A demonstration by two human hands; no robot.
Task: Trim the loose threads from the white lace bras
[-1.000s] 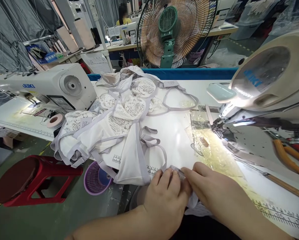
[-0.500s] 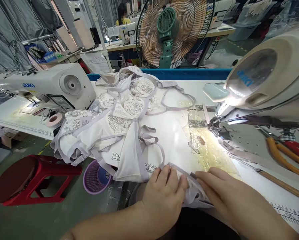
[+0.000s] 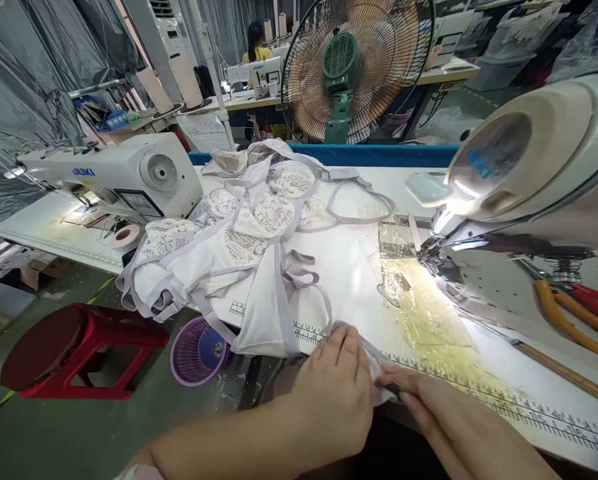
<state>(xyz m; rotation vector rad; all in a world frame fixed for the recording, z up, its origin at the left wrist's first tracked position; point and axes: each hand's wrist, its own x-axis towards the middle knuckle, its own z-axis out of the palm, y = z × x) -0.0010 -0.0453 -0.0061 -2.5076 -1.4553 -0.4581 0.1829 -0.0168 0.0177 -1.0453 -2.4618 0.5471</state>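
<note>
My left hand [image 3: 336,393] and my right hand [image 3: 441,420] meet at the near edge of the white sewing table [image 3: 349,267], both pinching a small pale fabric piece [image 3: 373,363] between their fingers. A grey elastic strap [image 3: 323,310] runs from that piece up to a heap of white lace garments [image 3: 229,233] on the table's left half. The sewing machine [image 3: 523,180] stands at the right, its lit needle area [image 3: 436,257] well beyond my hands.
A second sewing machine [image 3: 123,177] sits at far left with a tape roll [image 3: 125,236] beside it. Orange-handled scissors [image 3: 573,310] lie at right. A red stool [image 3: 79,350] and purple basket [image 3: 199,350] stand on the floor. A green fan [image 3: 351,67] stands behind; a person sits far back.
Both hands slid back toward me along the table's near edge with the fabric piece, the right hand dropping lower. The view shifted slightly right.
</note>
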